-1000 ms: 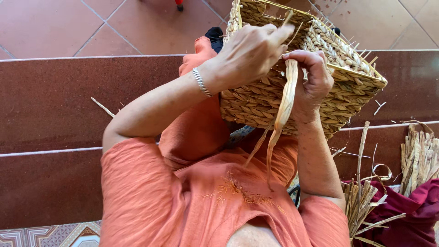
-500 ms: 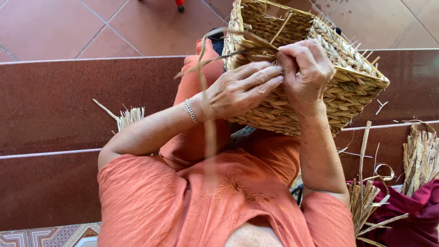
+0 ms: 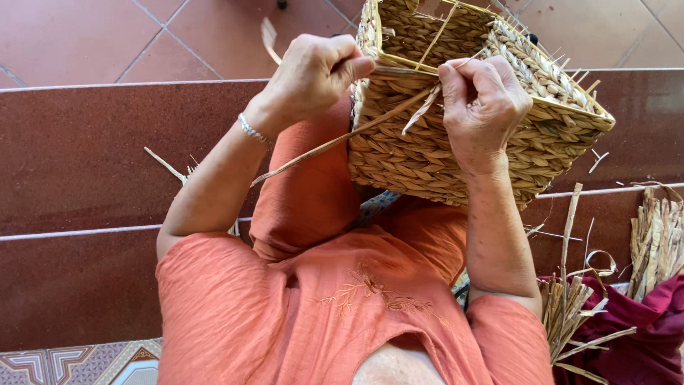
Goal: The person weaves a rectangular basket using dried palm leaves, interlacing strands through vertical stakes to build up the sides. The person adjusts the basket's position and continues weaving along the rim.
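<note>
A square woven straw basket (image 3: pixel 456 153) rests on my lap, tilted away from me. My left hand (image 3: pixel 313 71) is closed at the basket's near left corner, pinching a flat straw strand (image 3: pixel 335 140) that trails down and to the left. My right hand (image 3: pixel 481 107) grips the near rim of the basket, its fingers closed on another bit of strand (image 3: pixel 422 110) at the rim. A silver bracelet (image 3: pixel 251 130) sits on my left wrist.
Dark red stone steps (image 3: pixel 85 157) run under me, with terracotta floor tiles (image 3: pixel 142 36) beyond. Loose dried straw bundles (image 3: pixel 655 239) and a maroon cloth (image 3: pixel 641 335) lie at my right. A few stray straws (image 3: pixel 167 165) lie at my left.
My left hand has moved from the basket's front up to its left corner, pulling the strand taut. My right hand stays at the rim.
</note>
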`<control>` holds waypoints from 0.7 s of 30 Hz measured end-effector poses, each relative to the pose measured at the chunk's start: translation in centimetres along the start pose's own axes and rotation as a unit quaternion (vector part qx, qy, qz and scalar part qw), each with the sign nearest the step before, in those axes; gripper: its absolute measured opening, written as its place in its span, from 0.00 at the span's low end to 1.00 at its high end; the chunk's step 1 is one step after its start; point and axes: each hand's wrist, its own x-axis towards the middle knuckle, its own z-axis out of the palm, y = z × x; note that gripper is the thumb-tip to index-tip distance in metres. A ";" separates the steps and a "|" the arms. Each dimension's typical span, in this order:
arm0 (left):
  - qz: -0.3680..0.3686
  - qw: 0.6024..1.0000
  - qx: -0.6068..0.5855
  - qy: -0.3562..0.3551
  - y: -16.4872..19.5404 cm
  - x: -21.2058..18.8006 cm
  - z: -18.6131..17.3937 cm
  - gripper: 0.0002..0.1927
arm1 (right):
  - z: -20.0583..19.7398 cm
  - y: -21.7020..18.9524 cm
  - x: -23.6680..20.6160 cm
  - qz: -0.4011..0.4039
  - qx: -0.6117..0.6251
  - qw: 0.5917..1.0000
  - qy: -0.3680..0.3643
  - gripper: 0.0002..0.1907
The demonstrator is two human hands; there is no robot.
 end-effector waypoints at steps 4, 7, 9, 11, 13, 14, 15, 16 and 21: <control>0.316 0.895 0.187 0.255 0.4 0.1 1.0 0.11 | 1.9 1.7 -0.7 -0.012 -0.014 0.997 0.072 0.16; 0.346 0.850 0.289 0.272 0.6 -2.1 2.6 0.15 | 3.2 1.7 -0.1 -0.119 -0.070 0.988 0.072 0.06; 0.337 0.864 0.336 0.165 0.7 -3.9 3.4 0.24 | 2.6 0.8 0.5 -0.144 -0.101 0.984 0.023 0.06; 0.328 0.850 0.372 0.177 0.7 -4.8 3.4 0.13 | 0.3 -0.6 0.8 -0.125 -0.026 0.991 -0.045 0.05; 0.327 0.838 0.392 0.195 1.0 -5.1 2.9 0.08 | -2.3 -1.9 1.1 -0.103 0.020 0.989 -0.100 0.08; 0.327 0.833 0.395 0.209 1.3 -5.0 2.3 0.07 | -3.4 -2.4 1.2 -0.094 0.031 0.987 -0.123 0.10; 0.327 0.829 0.396 0.222 1.6 -4.9 1.9 0.06 | -3.9 -2.8 1.4 -0.084 0.041 0.985 -0.147 0.13; 0.332 0.831 0.375 0.243 2.1 -4.8 1.5 0.05 | -3.9 -3.0 1.6 -0.098 0.019 0.984 -0.150 0.12; 0.381 0.721 0.391 0.427 4.0 -3.7 0.8 0.12 | -1.9 -2.1 1.9 -0.122 -0.054 0.981 -0.140 0.05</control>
